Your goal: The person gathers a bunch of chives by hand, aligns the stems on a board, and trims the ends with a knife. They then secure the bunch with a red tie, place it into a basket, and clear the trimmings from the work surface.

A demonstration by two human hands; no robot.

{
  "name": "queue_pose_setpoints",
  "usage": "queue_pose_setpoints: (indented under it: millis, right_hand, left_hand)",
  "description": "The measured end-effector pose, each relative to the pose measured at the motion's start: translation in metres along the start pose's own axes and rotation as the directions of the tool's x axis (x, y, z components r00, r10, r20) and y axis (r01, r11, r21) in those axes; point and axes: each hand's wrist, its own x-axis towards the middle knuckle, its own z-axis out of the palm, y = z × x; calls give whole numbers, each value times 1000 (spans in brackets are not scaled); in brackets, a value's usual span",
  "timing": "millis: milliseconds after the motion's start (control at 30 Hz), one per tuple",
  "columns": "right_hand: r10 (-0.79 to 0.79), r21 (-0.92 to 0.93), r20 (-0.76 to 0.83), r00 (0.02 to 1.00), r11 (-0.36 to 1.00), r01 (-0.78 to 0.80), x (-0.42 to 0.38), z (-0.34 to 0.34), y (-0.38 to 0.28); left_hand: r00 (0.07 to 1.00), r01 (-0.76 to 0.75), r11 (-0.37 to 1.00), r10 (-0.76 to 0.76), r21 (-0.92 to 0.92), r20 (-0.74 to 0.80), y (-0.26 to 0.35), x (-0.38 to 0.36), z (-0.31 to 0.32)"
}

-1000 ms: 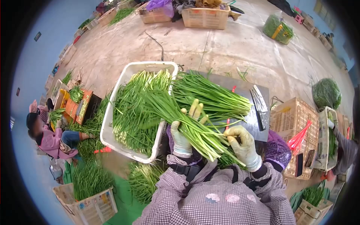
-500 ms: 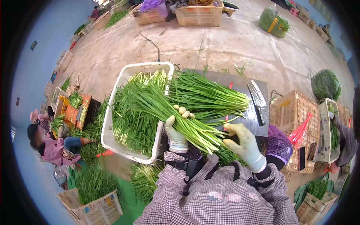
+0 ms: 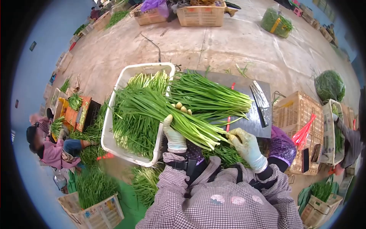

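Note:
My gloved left hand (image 3: pixel 174 133) is wrapped round a bunch of long green stalks (image 3: pixel 190 126), its fingertips showing over the far side. The leafy end lies over a white basket (image 3: pixel 107 129) full of greens, and the pale ends point right. At those pale ends, my gloved right hand (image 3: pixel 247 147) has its thumb and fingers pressed together; what is between them is too small to make out. Behind the bunch, another pile of stalks (image 3: pixel 213 93) rests on a grey board (image 3: pixel 244 126). A knife (image 3: pixel 260 103) lies on the board's right side, near red ties.
A tan crate (image 3: pixel 284 114) at the right bears red ties (image 3: pixel 303 133) and a phone (image 3: pixel 305 160). Co-workers sit at the left (image 3: pixel 57 150) and the far right (image 3: pixel 350 141). A crate of greens (image 3: pixel 95 213) stands lower left; bagged greens (image 3: pixel 329 86) lie farther right.
My right hand's fingers, apart before, have closed at the pale stalk ends. My left hand and the bunch have shifted slightly left.

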Motion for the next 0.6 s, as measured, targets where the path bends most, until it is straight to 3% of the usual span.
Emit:
queue_pose_setpoints:
  millis: [67, 100, 200, 300, 333, 367, 400, 433, 467, 500, 600]
  right_hand:
    - [100, -100, 27, 995, 990, -97, -1, 4, -11]
    - [-2, -174, 3, 1000, 985, 3, -1, 6, -14]
    - [-38, -208, 50, 998, 977, 47, 2, -18, -2]
    - [211, -111, 16, 977, 972, -208, 9, -87, -1]
    - [160, -141, -15, 987, 977, -160, 11, -112, 2]
    - [91, -250, -49, 995, 963, -100, 9, -140, 4]
    - [-151, -647, -39, 988, 757, 90, 12, -161, -2]
    - [212, -140, -265, 941, 957, -255, 5, -203, 29]
    - [248, 77, -379, 892, 969, -237, 8, -212, 16]
    - [259, 181, -475, 841, 964, -195, 10, -221, 15]
    - [194, 173, -552, 811, 978, -116, 28, -226, 18]
  left_hand:
    - [999, 8, 1000, -8, 6, -52, 1, -1, 1]
    - [997, 26, 999, -24, 33, -72, 2, 0, 4]
    - [998, 15, 993, -9, 114, -56, 13, 1, 8]
    - [999, -51, 992, 49, 113, 14, 31, 4, 9]
    - [997, -75, 991, 74, 109, 16, 39, 8, 8]
    - [994, -101, 989, 97, 112, 41, 48, 11, 7]
    - [990, -128, 985, 121, 115, 66, 55, 14, 7]
    - [988, -148, 985, 143, 88, 67, 61, 15, 9]
    - [983, -173, 981, 167, 86, 70, 64, 15, 7]
    - [985, -171, 984, 170, 49, 29, 66, 15, 4]
    - [990, -140, 990, 139, -33, -19, 54, 14, -3]
